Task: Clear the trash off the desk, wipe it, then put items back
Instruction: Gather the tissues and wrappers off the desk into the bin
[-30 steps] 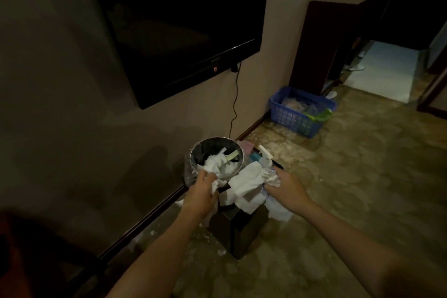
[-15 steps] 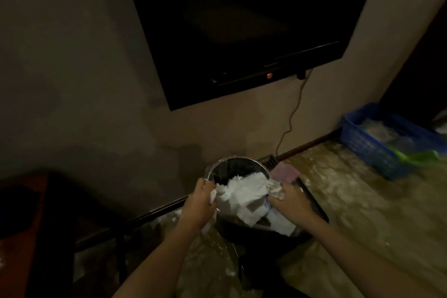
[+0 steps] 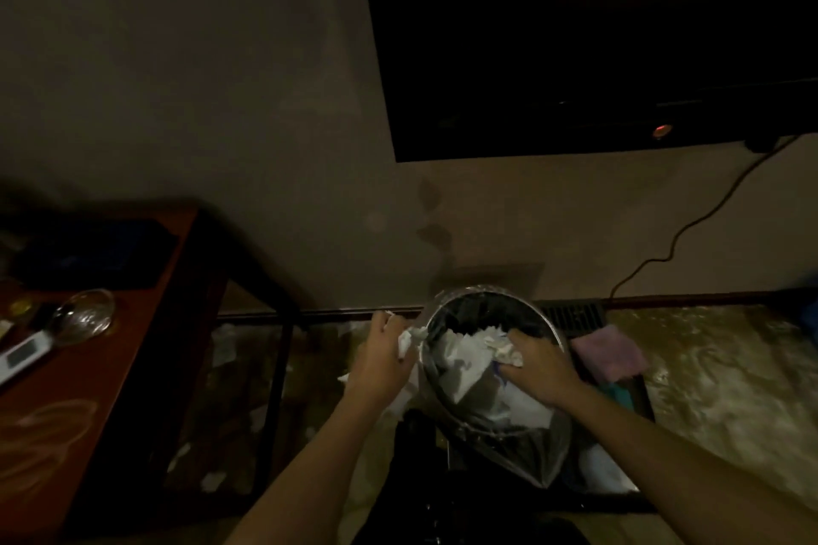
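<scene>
Head view: left hand (image 3: 385, 361) curls its fingers round a wad of white tissue (image 3: 409, 341) at the left rim of the round metal bin (image 3: 487, 291); right hand (image 3: 538, 367), fingers curled, clutches crumpled tissue (image 3: 504, 350) inside the bin's mouth; a pink cloth (image 3: 608, 352) lies on the floor just right of the bin; paper scraps (image 3: 223, 350) litter the floor under the wooden desk (image 3: 88, 389) at left, which bears a glass bowl (image 3: 84, 316), a white handheld device (image 3: 20, 356) and a dark tray (image 3: 88, 254); a wall-mounted television (image 3: 597, 35) hangs above, its cable (image 3: 690, 230) trailing down the wall
</scene>
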Demonstrator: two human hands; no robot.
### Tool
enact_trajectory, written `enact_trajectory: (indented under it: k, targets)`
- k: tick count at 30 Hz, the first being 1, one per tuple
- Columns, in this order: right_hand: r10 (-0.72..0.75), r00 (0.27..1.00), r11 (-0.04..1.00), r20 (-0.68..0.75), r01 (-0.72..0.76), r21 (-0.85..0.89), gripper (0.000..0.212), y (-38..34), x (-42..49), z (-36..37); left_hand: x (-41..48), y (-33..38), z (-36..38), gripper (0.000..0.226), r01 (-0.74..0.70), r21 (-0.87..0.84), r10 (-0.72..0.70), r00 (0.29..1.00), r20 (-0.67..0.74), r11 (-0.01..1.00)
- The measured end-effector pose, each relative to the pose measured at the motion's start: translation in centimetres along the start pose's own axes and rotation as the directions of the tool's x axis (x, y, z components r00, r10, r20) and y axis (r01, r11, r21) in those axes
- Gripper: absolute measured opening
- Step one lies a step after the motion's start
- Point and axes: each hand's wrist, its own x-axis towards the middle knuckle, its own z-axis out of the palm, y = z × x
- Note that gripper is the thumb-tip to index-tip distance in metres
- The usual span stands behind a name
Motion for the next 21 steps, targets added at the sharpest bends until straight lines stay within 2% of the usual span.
enact_trajectory:
  k: [4, 8, 12, 13, 15, 18, 21]
  targets:
    - [0.006, 0.988, 1.000, 0.157, -0.003, -0.018, 0.079, 0.8, 0.7, 1.1, 0.0, -0.5, 0.0, 0.029, -0.031, -0.029, 0.032, 0.999, 0.019, 0.999]
    - [0.066, 0.981, 0.962, 0.185, -0.013, -0.273, 0.103, 1.4, -0.1, 1.4, -0.4, 0.5, 0.2, 0.024, -0.076, -0.052, 0.076, 0.997, -0.004, 0.996]
    - [0.141, 0.970, 0.890, 0.198, -0.036, -0.455, 0.105, 2.8, -1.4, 2.0, -1.2, 2.1, 0.9, 0.022, -0.193, -0.074, 0.192, 0.981, -0.022, 0.978]
    - [0.163, 0.960, 0.872, 0.228, -0.032, -0.489, 0.103, 2.6, -2.0, 2.0, -1.5, 2.6, 0.2, 0.023, -0.225, -0.059, 0.227, 0.974, 0.022, 0.973]
    - [0.284, 0.873, 0.888, 0.397, -0.083, -0.452, 0.098, 5.1, 7.9, 5.5, 8.5, -1.2, 3.2, 0.025, -0.128, -0.053, 0.137, 0.966, 0.218, 0.990]
    - [0.324, 0.855, 0.862, 0.406, -0.091, -0.498, 0.090, 4.4, 7.6, 5.7, 8.5, -0.4, 2.5, 0.027, -0.207, -0.015, 0.205, 0.948, 0.242, 0.978]
    - [0.301, 0.859, 0.872, 0.414, -0.073, -0.483, 0.107, 3.6, 7.8, 5.7, 8.0, 0.1, 3.4, 0.024, -0.315, -0.084, 0.326, 0.915, 0.236, 0.945]
